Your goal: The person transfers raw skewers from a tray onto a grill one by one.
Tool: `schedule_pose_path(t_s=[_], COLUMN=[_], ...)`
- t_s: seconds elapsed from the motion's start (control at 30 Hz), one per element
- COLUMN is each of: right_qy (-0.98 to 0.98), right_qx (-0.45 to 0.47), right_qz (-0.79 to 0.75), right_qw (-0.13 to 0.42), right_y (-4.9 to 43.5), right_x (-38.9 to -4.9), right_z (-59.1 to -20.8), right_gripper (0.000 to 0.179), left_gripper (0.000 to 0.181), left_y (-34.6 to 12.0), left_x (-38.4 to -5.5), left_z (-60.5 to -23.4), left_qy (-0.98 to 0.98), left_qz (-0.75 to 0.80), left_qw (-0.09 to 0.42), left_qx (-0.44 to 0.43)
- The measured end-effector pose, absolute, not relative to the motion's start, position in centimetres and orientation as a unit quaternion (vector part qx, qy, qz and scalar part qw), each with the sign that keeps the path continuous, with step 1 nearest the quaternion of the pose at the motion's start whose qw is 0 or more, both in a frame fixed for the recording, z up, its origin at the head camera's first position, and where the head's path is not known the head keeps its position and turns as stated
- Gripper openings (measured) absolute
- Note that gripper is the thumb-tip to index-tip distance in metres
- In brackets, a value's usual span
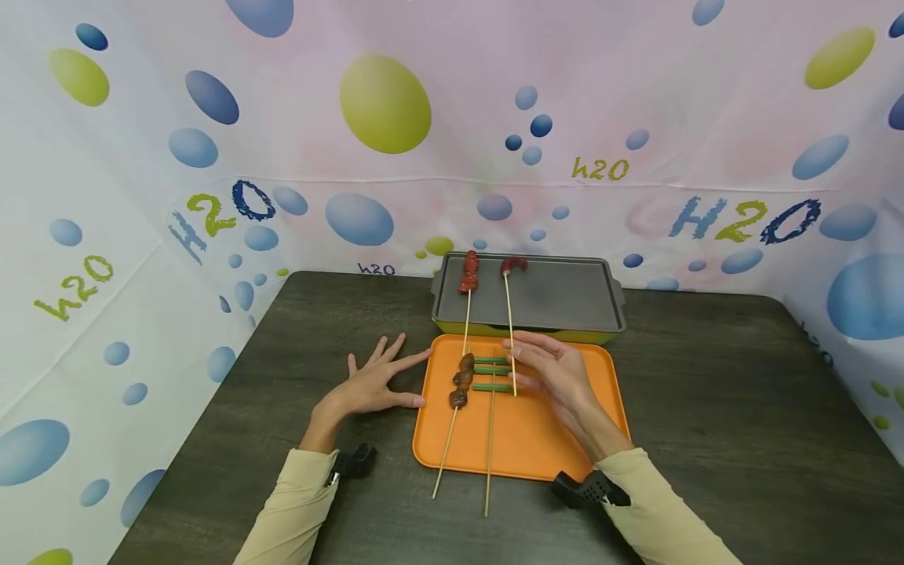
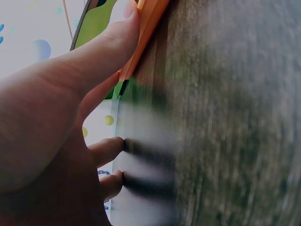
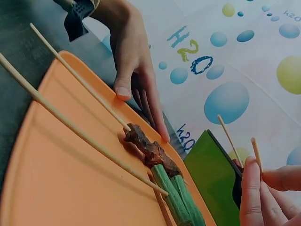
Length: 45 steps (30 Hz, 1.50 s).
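My right hand point(image 1: 554, 369) pinches the lower part of a wooden skewer point(image 1: 510, 314) above the orange tray point(image 1: 551, 447); a curved dark-red piece point(image 1: 514, 264) tops it, over the grey griddle point(image 1: 565, 294). In the right wrist view, thumb and fingertips point(image 3: 254, 188) meet on the stick. With fingers spread, my left hand point(image 1: 374, 382) rests on the table, thumb and index at the tray's left rim. On the tray lie a skewer of brown meat chunks point(image 1: 462, 380) and one of green stalks point(image 1: 492, 387). A skewer of red meat pieces point(image 1: 468, 273) lies over the griddle's left side.
The griddle has a green-yellow base point(image 3: 207, 174) and stands right behind the tray, near the wall covering point(image 1: 494, 141) with printed bubbles. Two skewer sticks jut over the tray's front edge. Dark wood table point(image 1: 706, 392) extends on either side.
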State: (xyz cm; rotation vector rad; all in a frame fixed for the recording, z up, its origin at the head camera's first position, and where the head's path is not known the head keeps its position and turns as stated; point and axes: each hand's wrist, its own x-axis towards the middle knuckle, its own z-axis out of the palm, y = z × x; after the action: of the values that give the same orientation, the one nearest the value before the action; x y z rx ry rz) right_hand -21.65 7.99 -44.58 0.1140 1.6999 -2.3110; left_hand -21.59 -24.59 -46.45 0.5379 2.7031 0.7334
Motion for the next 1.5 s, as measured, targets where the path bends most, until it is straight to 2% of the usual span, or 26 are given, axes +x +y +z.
schedule_pose_path(t_s=[0.53, 0.93, 1.13, 1.5], right_qy=[0.591, 0.595, 0.6, 0.584], right_qx=[0.039, 0.036, 0.01, -0.064], right_qz=[-0.793, -0.788, -0.778, -0.742], right_qw=[0.141, 0.154, 0.189, 0.323], right_y=[7.2, 8.1, 9.6, 12.5], right_x=[-22.5, -21.4, -19.9, -17.1], right_z=[-45.2, -45.7, -45.6, -45.5], right_gripper=[0.045, 0.049, 0.055, 0.071], left_gripper=[0.083, 0.084, 0.084, 0.082], left_y=[-24.7, -24.6, -24.4, -24.4], left_x=[-21.6, -21.4, -21.4, -21.4], left_z=[-46.5, -46.3, -46.2, -46.2], left_qy=[0.937, 0.936, 0.936, 0.934], left_qz=[0.258, 0.263, 0.262, 0.263], left_qw=[0.148, 0.151, 0.152, 0.154], left_qx=[0.185, 0.179, 0.182, 0.184])
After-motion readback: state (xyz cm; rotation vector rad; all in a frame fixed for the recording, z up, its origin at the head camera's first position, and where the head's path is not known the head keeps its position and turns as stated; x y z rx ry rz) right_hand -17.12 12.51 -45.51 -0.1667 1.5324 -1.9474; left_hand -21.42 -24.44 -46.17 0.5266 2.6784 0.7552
